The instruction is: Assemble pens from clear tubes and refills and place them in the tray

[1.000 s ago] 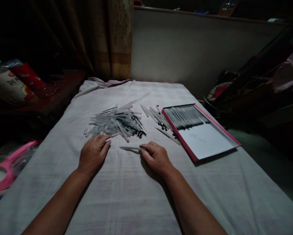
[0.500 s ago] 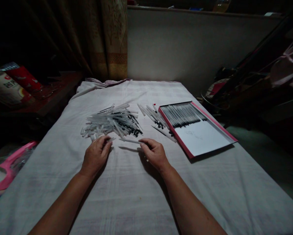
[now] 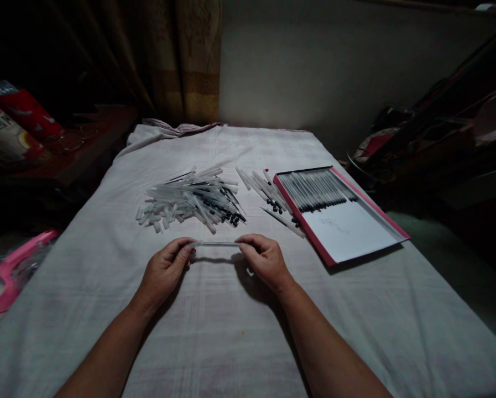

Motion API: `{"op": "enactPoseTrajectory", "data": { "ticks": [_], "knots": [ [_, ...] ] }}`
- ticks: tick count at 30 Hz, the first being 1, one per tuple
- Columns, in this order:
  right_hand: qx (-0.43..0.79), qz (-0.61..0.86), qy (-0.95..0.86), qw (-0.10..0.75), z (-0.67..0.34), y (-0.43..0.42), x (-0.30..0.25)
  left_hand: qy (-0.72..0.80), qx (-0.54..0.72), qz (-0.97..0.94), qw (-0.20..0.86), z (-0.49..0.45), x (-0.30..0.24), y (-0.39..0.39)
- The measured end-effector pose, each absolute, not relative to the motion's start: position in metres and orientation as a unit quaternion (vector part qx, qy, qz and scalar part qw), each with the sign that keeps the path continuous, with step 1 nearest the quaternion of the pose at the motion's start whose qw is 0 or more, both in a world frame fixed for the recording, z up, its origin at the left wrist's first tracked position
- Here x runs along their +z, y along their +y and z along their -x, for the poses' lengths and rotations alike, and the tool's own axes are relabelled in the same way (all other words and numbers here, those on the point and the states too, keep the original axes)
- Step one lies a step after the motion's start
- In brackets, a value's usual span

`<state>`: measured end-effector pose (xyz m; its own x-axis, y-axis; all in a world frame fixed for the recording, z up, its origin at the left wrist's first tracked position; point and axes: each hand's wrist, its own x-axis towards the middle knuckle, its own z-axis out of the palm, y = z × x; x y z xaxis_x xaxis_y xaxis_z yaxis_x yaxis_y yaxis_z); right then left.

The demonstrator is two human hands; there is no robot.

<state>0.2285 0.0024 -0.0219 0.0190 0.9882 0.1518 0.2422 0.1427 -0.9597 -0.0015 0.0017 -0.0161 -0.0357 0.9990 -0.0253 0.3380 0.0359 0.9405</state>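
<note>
Between my two hands a clear pen (image 3: 217,244) is held level, just above the cloth. My left hand (image 3: 167,268) pinches its left end, where a translucent cap meets the pen; the fingers hide how far it covers the tip. The right end sits in the pinch of my right hand (image 3: 265,260). Beyond my left hand lies a loose pile of pen parts (image 3: 189,202), with clear barrels, caps, dark refills and black end plugs. A few more pens (image 3: 268,193) lie between the pile and a red-edged box (image 3: 326,254), which holds a row of pens (image 3: 314,190).
A pale checked cloth (image 3: 214,331) covers the table. Pink-handled scissors (image 3: 13,276) lie low at the left edge. On a dark side table stand a red package (image 3: 32,113) and a cream one (image 3: 7,135). Curtain and wall rise behind.
My left hand has brought the small translucent cap to the pen's left end, closing the gap between them. My right hand still holds the pen. The view has tilted slightly downward.
</note>
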Motion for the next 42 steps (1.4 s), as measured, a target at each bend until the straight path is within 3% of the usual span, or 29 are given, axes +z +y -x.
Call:
{"op": "enactPoseTrajectory", "data": {
  "ticks": [11, 30, 33, 39, 42],
  "knots": [
    [0.459, 0.478, -0.669, 0.336, -0.243, 0.001, -0.014, 0.574, 0.362, -0.510, 0.529, 0.002, -0.013, -0.001],
    [0.394, 0.479, -0.705, 0.343, -0.227, -0.002, -0.009, 0.542, 0.334, -0.555, 0.535, 0.005, -0.015, 0.004],
    [0.345, 0.493, -0.716, 0.353, -0.236, 0.001, -0.001, 0.532, 0.349, -0.558, 0.532, 0.004, -0.013, 0.005],
    [0.147, 0.638, -0.554, 0.514, -0.337, 0.049, 0.016, 0.530, 0.390, -0.533, 0.532, 0.007, -0.011, 0.007],
    [0.054, 0.755, -0.435, 0.489, -0.403, 0.085, 0.018, 0.527, 0.404, -0.519, 0.538, 0.006, -0.015, 0.007]
  ]
}}
